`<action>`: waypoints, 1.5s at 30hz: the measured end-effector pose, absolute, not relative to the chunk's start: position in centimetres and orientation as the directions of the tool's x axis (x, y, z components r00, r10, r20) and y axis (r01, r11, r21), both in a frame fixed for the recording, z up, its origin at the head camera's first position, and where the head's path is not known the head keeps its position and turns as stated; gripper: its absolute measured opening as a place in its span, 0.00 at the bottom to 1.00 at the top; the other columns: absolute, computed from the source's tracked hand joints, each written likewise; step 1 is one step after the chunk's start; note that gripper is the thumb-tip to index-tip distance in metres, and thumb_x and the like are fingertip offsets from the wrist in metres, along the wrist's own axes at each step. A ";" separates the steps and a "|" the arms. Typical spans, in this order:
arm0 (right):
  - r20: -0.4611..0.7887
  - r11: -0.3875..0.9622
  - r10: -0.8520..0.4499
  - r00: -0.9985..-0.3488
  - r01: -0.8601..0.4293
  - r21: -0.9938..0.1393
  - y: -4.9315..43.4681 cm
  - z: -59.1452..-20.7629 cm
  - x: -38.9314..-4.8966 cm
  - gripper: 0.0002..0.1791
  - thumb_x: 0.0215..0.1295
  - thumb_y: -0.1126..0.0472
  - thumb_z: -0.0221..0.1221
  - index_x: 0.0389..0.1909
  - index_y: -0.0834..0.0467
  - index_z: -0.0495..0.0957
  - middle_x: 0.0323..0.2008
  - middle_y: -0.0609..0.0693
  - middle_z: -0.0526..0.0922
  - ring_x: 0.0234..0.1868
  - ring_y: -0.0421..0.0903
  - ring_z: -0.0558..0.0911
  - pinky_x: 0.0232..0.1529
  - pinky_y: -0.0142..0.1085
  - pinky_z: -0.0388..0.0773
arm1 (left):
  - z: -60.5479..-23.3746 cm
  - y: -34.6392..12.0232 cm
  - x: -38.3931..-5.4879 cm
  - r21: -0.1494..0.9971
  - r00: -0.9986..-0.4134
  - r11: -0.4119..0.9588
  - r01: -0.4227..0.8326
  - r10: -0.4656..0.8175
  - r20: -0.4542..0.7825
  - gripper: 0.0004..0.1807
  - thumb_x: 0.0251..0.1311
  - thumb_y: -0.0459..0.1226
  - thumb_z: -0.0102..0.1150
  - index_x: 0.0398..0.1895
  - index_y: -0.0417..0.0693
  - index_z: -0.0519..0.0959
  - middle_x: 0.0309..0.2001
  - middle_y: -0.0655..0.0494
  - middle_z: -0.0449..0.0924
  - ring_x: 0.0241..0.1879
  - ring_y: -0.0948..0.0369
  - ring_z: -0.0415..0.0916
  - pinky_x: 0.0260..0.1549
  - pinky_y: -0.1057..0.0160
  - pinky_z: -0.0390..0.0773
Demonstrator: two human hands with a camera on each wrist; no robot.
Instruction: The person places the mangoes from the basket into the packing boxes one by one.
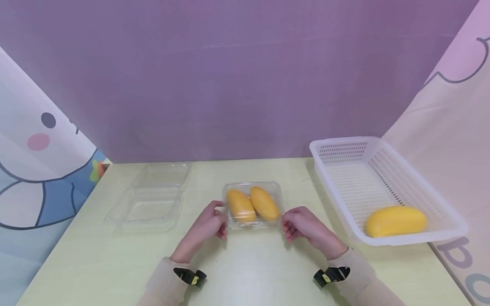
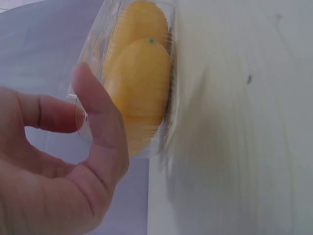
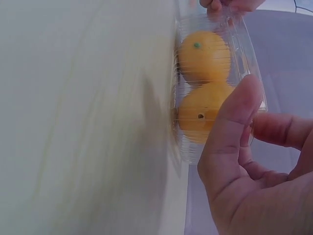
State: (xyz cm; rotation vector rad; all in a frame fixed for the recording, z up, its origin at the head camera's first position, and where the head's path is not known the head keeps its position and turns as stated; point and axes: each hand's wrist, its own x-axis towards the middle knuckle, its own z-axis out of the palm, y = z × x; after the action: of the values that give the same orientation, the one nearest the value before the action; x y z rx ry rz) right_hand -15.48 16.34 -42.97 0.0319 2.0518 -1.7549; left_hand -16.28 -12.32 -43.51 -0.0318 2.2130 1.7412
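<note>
A lidded clear plastic clamshell box (image 1: 274, 187) sits mid-table with two yellow mangoes inside, a left mango (image 1: 241, 206) and a right mango (image 1: 265, 203). My left hand (image 1: 208, 225) pinches the box's rim at its left side between thumb and index finger. At the opposite side, my right hand (image 1: 308, 227) pinches the rim the same way. Both wrist views show the mangoes through the ribbed clear wall, with the thumb (image 2: 98, 110) and the thumb (image 3: 232, 117) at the rim's edge. The lid lies down over the fruit.
Another clear clamshell box (image 1: 153, 206) lies open at the left back of the table. On the right stands a white perforated basket (image 1: 334, 197) with one yellow mango (image 1: 396, 221) in its near end. A purple cloth wall (image 1: 245, 93) rises behind the table.
</note>
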 end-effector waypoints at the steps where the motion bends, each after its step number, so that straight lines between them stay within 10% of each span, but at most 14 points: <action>1: -0.340 0.196 -0.260 -0.904 0.295 -0.935 16.3 -42.9 -15.5 0.08 0.64 0.67 0.53 0.29 0.69 0.75 0.22 0.51 0.76 0.21 0.43 0.76 0.26 0.33 0.81 | -43.5 -12.2 -16.3 0.943 -0.948 0.256 -0.213 0.179 -0.263 0.31 0.61 0.28 0.49 0.70 0.33 0.60 0.30 0.46 0.73 0.22 0.56 0.75 0.24 0.59 0.82; 22: -0.284 0.379 -0.046 -0.958 0.246 -0.892 15.9 -42.2 -15.7 0.10 0.63 0.66 0.54 0.35 0.71 0.78 0.22 0.55 0.78 0.20 0.46 0.79 0.26 0.38 0.82 | -44.1 -10.9 -17.0 0.949 -0.967 0.259 -0.180 0.129 -0.219 0.30 0.60 0.28 0.47 0.68 0.32 0.63 0.29 0.45 0.75 0.21 0.56 0.76 0.27 0.59 0.82; 29: -0.095 0.698 0.015 -0.995 0.079 -0.712 15.4 -40.7 -15.9 0.25 0.67 0.59 0.56 0.59 0.70 0.75 0.45 0.60 0.83 0.42 0.54 0.83 0.43 0.47 0.80 | -43.9 -10.4 -17.2 0.956 -0.978 0.231 -0.179 0.068 -0.199 0.26 0.58 0.27 0.49 0.62 0.28 0.68 0.30 0.45 0.76 0.24 0.58 0.78 0.30 0.61 0.83; 45: 0.151 0.885 -0.279 -0.948 -0.315 -0.344 10.9 -39.9 -16.5 0.39 0.61 0.42 0.66 0.70 0.57 0.71 0.69 0.68 0.66 0.72 0.69 0.60 0.66 0.65 0.62 | -43.7 -9.6 -17.4 0.964 -0.961 0.049 -0.260 0.081 -0.263 0.28 0.54 0.25 0.53 0.62 0.29 0.69 0.39 0.43 0.75 0.32 0.56 0.78 0.38 0.61 0.84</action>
State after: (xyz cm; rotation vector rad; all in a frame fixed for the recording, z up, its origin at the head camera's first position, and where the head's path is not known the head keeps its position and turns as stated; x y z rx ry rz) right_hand -16.54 10.87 -39.95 -0.4964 3.1438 -0.6007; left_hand -17.43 -9.64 -43.72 -0.1833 2.0800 2.0025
